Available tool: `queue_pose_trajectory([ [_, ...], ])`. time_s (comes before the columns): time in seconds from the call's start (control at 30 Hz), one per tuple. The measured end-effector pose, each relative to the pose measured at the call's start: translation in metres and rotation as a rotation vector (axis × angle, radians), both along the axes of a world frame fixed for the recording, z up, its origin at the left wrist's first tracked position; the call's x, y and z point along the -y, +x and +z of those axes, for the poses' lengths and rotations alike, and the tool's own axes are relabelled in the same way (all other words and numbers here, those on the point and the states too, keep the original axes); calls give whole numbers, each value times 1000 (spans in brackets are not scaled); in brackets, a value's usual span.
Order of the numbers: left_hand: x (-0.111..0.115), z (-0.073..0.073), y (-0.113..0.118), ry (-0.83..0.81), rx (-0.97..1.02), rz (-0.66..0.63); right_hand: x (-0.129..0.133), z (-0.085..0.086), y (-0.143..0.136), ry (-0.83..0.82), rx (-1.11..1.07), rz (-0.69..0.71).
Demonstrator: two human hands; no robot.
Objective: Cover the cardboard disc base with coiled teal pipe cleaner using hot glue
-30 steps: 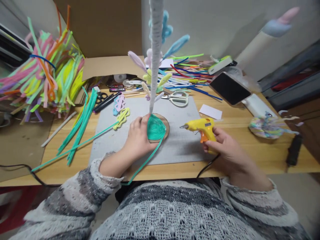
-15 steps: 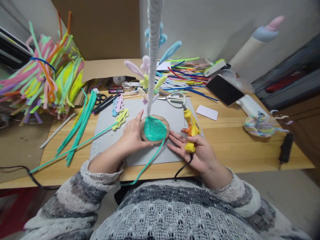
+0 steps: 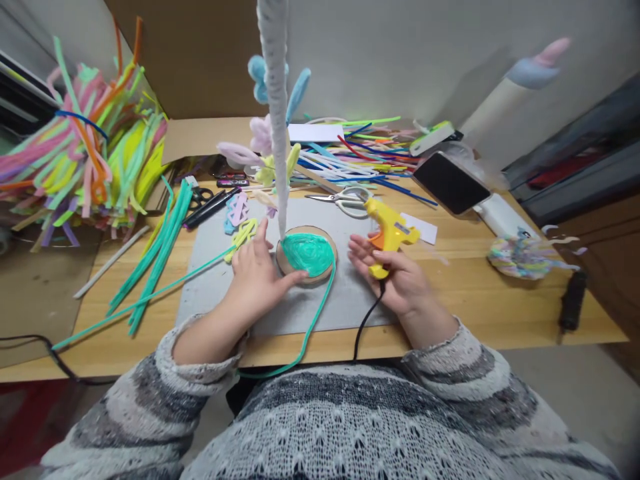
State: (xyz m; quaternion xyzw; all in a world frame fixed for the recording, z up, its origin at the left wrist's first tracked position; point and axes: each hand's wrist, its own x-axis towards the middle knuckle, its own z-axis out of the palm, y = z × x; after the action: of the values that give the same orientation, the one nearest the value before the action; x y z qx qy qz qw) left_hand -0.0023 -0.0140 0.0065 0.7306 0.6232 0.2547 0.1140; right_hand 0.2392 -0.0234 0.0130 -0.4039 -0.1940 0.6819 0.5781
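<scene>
A round wood slice [image 3: 285,266] lies on the grey mat [image 3: 320,313], its top covered by a coil of green pipe cleaner [image 3: 309,252]. A loose tail of that pipe cleaner curves toward me off the table edge. From the coil's far left rises a tall white wrapped post [image 3: 277,100], with blue, pink and yellow fuzzy flowers [image 3: 261,132] behind it. My left hand [image 3: 257,273] is open at the slice's left side, thumb touching its near rim, fingers spread. To the right, my right hand [image 3: 395,280] holds a yellow hot glue gun [image 3: 389,227], nozzle pointing up and left, clear of the slice.
Green pipe cleaners [image 3: 155,260] lie at left beside a large colourful bundle [image 3: 90,153]. Scissors [image 3: 347,200] rest at the mat's far edge, before a pile of pipe cleaners [image 3: 345,160]. A phone [image 3: 451,183] leans at right. The glue gun's black cord [image 3: 367,320] runs toward me.
The slice has turned, carrying the post and flowers left. My left hand's fingers have slid left and opened wider. My right hand has drawn away from the slice, and the glue gun has tilted.
</scene>
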Motion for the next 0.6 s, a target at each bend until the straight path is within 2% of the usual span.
queue_pose_trajectory([
  [0.07,1,4,-1,143,58,17,5,9,8,119,96,-56],
  [0.13,5,9,0,180,109,-57,11,19,18,216,143,-26],
  [0.2,12,10,5,15,97,-226,17,27,27,266,246,28],
  [0.27,21,10,13,-126,9,-369,21,30,34,275,510,1],
  [0.37,33,6,26,-167,-187,-487,23,27,43,330,1067,-130],
  [0.43,39,4,32,-189,-263,-529,22,22,49,413,1343,-117],
  [0.5,40,3,34,-230,-259,-544,22,16,52,416,1460,-36],
  [0.6,36,4,31,-317,-83,-532,21,7,53,249,1446,74],
])
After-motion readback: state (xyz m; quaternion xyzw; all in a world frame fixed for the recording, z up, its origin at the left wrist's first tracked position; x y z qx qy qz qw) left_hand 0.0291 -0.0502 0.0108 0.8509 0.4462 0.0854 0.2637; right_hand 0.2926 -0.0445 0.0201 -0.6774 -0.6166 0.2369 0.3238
